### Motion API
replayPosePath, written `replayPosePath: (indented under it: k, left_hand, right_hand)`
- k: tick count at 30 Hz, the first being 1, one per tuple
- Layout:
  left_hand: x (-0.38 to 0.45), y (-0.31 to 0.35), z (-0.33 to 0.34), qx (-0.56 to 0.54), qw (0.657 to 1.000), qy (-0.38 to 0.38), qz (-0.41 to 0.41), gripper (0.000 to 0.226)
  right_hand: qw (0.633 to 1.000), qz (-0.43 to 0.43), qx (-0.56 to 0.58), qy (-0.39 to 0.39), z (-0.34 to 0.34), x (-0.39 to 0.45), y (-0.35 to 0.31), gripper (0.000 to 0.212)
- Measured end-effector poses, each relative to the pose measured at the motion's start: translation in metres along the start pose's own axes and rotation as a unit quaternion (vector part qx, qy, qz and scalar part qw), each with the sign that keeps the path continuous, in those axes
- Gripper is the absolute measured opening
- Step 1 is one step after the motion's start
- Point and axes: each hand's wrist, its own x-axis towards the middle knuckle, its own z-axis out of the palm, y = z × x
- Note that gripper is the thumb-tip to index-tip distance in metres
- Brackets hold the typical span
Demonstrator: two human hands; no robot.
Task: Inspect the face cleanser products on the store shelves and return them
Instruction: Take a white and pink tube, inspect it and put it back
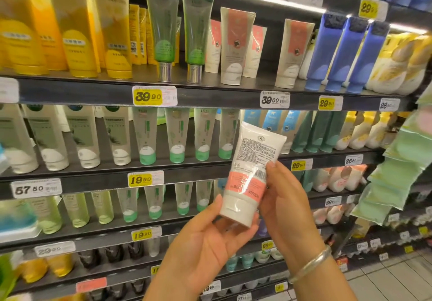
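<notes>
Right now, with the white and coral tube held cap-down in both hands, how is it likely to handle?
The white and coral tube looks glossy, so probably a bit slippery. Its flat crimped top suggests a soft body that yields when squeezed. The left hand cups the cap while the right hand pinches one edge, so it seems light.

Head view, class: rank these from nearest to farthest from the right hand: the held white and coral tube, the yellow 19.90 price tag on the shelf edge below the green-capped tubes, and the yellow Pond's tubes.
1. White and coral tube: pinched by the right hand, centre.
2. Yellow 19.90 price tag: shelf edge, left of the hands.
3. Yellow Pond's tubes: top shelf, upper left.
</notes>
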Motion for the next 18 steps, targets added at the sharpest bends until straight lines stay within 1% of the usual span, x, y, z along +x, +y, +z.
replayPosePath:
  k: [3,6,8,10,13,16,18]
  left_hand:
    - [-0.0001,-0.0002,0.0000,0.017,1.000,0.004,0.022,0.029]
    - [0.0007,-0.0004,-0.0001,0.016,0.999,0.004,0.044,0.063]
    - [0.0001,-0.0001,0.0009,0.014,0.998,0.002,0.053,0.070]
    - [-0.0011,0.0002,0.0026,0.016,0.999,-0.004,0.048,0.064]
    - [-0.0005,-0.0026,-0.0016,-0.007,1.000,0.006,0.018,0.042]
    - [0.0029,-0.0056,-0.0051,-0.019,1.000,0.015,-0.010,0.046]
    - [0.0041,-0.0070,-0.0039,-0.019,1.000,0.017,-0.014,0.044]
  right_hand:
    - [0.999,0.034,-0.023,-0.020,-0.0019,0.0003,-0.0002,0.033]
    - [0.998,0.056,-0.002,-0.037,-0.0025,0.0010,-0.0013,0.035]
    - [0.996,0.063,0.043,-0.039,-0.0019,0.0015,-0.0020,0.034]
    - [0.995,0.063,0.069,-0.033,-0.0021,0.0018,-0.0014,0.032]
    - [0.994,0.056,0.090,-0.013,-0.0038,0.0002,0.0018,0.028]
    - [0.994,0.062,0.095,0.003,-0.0049,-0.0007,0.0014,0.024]
    - [0.994,0.065,0.091,0.011,-0.0046,-0.0009,-0.0002,0.026]
